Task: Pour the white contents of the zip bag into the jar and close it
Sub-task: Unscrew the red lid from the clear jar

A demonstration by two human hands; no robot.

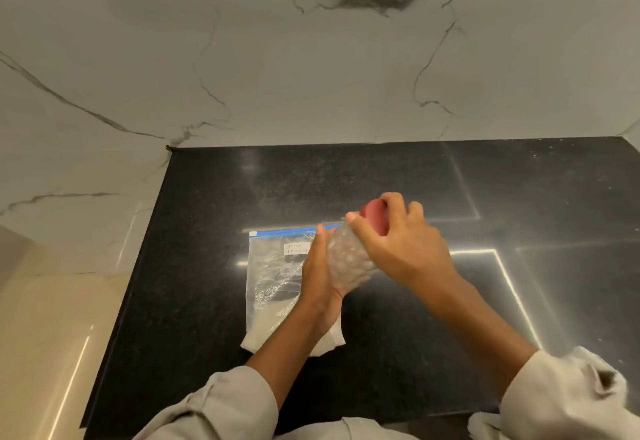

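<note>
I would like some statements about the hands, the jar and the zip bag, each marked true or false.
1. The right hand grips the red lid of the jar. True.
2. The zip bag hangs in the air above the jar. False: it lies flat on the black counter, behind the left hand.
3. The left hand holds the clear body of the jar. True.
4. The white contents are spread loose over the counter. False: they sit inside the bag, at its near end.
5. The bag has a blue zip strip along its far edge. True.
</note>
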